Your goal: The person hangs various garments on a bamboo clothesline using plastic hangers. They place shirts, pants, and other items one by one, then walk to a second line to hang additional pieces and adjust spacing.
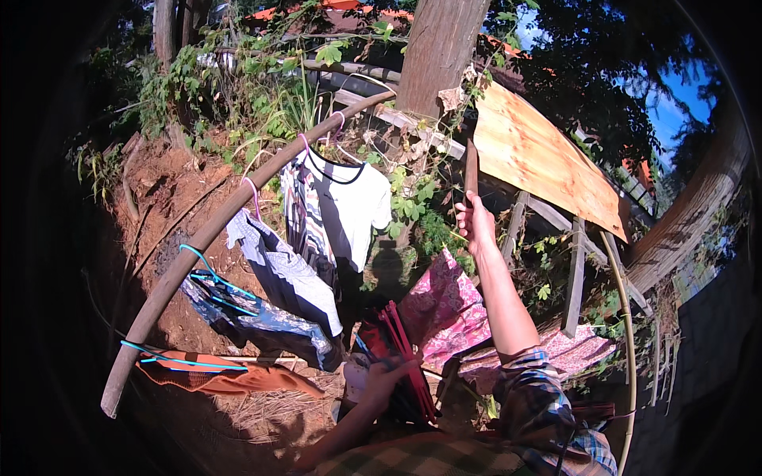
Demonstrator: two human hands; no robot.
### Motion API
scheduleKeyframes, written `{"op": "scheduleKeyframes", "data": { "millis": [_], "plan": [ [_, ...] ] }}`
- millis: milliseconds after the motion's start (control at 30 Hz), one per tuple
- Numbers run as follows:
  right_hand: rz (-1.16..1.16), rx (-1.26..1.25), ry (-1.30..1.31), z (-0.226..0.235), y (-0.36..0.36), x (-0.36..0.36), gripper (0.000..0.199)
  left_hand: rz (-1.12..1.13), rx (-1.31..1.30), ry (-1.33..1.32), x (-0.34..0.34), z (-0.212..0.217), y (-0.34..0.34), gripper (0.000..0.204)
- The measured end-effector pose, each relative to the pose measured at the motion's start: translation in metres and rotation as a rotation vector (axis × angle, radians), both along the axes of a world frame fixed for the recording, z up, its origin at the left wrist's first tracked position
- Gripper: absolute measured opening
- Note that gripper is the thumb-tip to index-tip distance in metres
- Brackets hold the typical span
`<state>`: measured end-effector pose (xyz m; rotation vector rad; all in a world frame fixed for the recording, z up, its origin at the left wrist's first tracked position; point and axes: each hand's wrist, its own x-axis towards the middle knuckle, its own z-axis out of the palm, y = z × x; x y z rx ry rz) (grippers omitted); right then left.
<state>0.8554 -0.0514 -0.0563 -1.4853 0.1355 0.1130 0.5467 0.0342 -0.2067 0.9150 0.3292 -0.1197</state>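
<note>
My left hand point(387, 382) is low in the middle, closed around a bunch of pink-red hangers point(410, 357) with dark clothing on them. My right arm reaches up and forward. At its end, my right hand point(476, 224) has its fingers curled at the lower end of a brown wooden pole point(471, 168). Just below that hand hangs a pink floral cloth point(447, 309), near a thin yellowish piece. How the cloth is held up there is not clear. To the left, a white shirt with dark trim point(367, 202) hangs from a long wooden pole point(230, 213).
Also along the left pole are a grey shirt point(290, 274), a blue patterned garment point(250, 309) and an orange garment point(218, 373) on hangers. A tree trunk point(438, 55) rises ahead. A wooden board point(540, 155) leans over rails at right, above another pink floral cloth point(556, 353).
</note>
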Motion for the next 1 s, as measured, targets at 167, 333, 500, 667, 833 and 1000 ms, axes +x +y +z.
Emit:
{"op": "scheduleKeyframes", "data": {
  "millis": [167,333,500,667,833,1000],
  "plan": [
    [-0.07,-0.036,0.028,0.005,-0.012,-0.012,0.065,0.003,0.048,0.079,0.009,0.004,0.007,0.021],
    [0.2,0.044,-0.119,-0.021,-0.041,-0.086,0.022,0.024,-0.127,0.016,0.022,0.005,0.007,0.015],
    [0.63,-0.256,-0.026,-0.078,-0.069,-0.191,0.019,0.019,0.007,0.03,0.042,0.004,0.01,0.016],
    [0.656,-0.058,0.146,-0.118,-0.078,-0.229,0.022,0.002,-0.122,-0.056,0.058,0.015,0.007,0.026],
    [0.473,-0.198,0.008,-0.122,-0.069,-0.217,0.016,0.054,-0.017,-0.09,0.071,0.027,0.008,0.027],
    [0.498,-0.328,-0.263,-0.102,-0.054,-0.199,0.024,0.119,-0.014,-0.056,0.08,0.034,0.016,0.027]
  ]
}}
